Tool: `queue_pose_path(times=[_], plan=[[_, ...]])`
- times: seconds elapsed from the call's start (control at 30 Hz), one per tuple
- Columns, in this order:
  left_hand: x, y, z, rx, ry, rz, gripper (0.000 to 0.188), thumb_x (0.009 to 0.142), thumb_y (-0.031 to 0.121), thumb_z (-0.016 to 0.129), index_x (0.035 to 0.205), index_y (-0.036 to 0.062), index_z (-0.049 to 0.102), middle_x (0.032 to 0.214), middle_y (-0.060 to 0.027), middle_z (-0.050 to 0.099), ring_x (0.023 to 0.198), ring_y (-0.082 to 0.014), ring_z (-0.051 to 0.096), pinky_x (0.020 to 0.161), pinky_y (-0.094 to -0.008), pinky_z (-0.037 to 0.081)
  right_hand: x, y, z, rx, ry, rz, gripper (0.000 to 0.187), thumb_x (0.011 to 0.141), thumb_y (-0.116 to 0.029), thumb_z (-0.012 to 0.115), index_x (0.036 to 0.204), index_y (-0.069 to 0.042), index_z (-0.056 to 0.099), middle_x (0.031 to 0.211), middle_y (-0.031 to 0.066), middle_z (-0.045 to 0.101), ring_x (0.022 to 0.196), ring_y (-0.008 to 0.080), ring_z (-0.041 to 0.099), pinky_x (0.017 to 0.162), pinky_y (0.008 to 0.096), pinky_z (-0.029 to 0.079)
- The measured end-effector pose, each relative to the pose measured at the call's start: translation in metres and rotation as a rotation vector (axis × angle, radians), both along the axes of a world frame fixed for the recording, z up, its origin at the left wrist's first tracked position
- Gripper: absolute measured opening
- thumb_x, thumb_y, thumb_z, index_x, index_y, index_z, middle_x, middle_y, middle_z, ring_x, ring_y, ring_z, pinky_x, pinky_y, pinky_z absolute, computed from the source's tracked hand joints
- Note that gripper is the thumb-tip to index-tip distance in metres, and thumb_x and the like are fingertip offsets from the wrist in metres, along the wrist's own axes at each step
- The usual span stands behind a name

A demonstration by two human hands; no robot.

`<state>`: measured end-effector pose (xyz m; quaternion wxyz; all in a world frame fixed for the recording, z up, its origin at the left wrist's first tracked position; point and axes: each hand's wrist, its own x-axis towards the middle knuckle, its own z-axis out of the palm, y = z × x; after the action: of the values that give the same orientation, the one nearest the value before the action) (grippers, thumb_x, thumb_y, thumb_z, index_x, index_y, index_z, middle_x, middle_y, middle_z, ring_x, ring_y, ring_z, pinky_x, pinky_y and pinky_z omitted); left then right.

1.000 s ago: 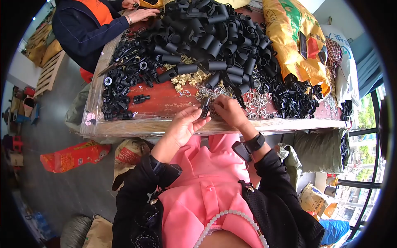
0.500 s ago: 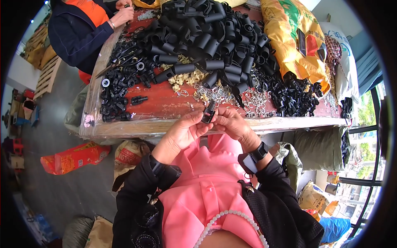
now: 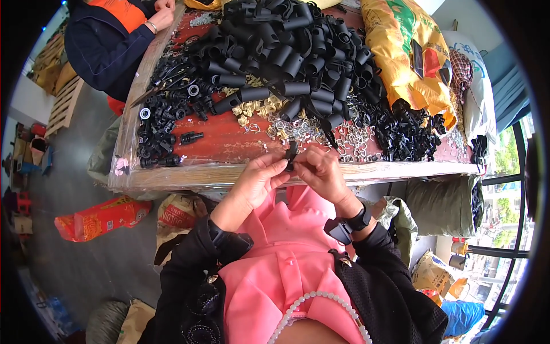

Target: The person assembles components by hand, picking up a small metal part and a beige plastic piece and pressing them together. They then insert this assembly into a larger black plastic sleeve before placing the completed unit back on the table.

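Note:
Just over the table's near edge, my left hand [image 3: 262, 179] pinches a small black plastic fitting [image 3: 291, 153] between thumb and fingers. The fitting stands roughly upright, and its lower part is partly hidden by fingers. My right hand [image 3: 321, 170] is closed against its right side, fingers curled and thumb pressed in. Whatever lies between those right fingertips is too small or too covered to make out. Beyond my hands lie loose metal clips [image 3: 352, 140] and brass fittings [image 3: 256, 109]. A similar black fitting [image 3: 192, 137] rests alone on the red tabletop to the left.
A big heap of black tubes [image 3: 286, 63] covers the table's [image 3: 229, 150] middle. Black fittings [image 3: 154, 137] pile up at left, small black parts [image 3: 409, 135] at right. A yellow woven sack [image 3: 401, 51] lies far right. Another person's hand [image 3: 162, 20] is at the far left edge.
My right hand has turned and curled its fingers more tightly beside the fitting. The fitting has turned slightly in my left hand. The other person's hands have shifted left.

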<state>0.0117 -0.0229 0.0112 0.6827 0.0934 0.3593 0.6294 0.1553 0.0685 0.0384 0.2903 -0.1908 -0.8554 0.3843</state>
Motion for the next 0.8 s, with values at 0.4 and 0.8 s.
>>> queue_pose_path(times=[0.4, 0.8], plan=[[0.009, -0.006, 0.006, 0.063, 0.113, -0.076, 0.024, 0.082, 0.007, 0.049, 0.104, -0.0032, 0.052, 0.098, -0.0081, 0.056, 0.085, -0.0161, 0.055, 0.077, -0.0273, 0.045, 0.002, 0.0, 0.009, 0.302, -0.182, 0.068, 0.008, 0.067, -0.01, 0.058, 0.073, -0.006, 0.054, 0.068, 0.0077, 0.051, 0.058, 0.0268, 0.054, 0.049, 0.0337, 0.044], [0.011, -0.015, -0.002, 0.022, 0.184, -0.133, 0.024, 0.082, 0.008, 0.05, 0.103, -0.0033, 0.052, 0.096, -0.0081, 0.056, 0.084, -0.0156, 0.056, 0.077, -0.0262, 0.045, 0.0, -0.003, 0.014, 0.251, -0.361, 0.094, 0.005, 0.064, -0.01, 0.057, 0.068, -0.008, 0.054, 0.067, 0.0054, 0.054, 0.062, 0.0257, 0.055, 0.051, 0.0331, 0.044]])
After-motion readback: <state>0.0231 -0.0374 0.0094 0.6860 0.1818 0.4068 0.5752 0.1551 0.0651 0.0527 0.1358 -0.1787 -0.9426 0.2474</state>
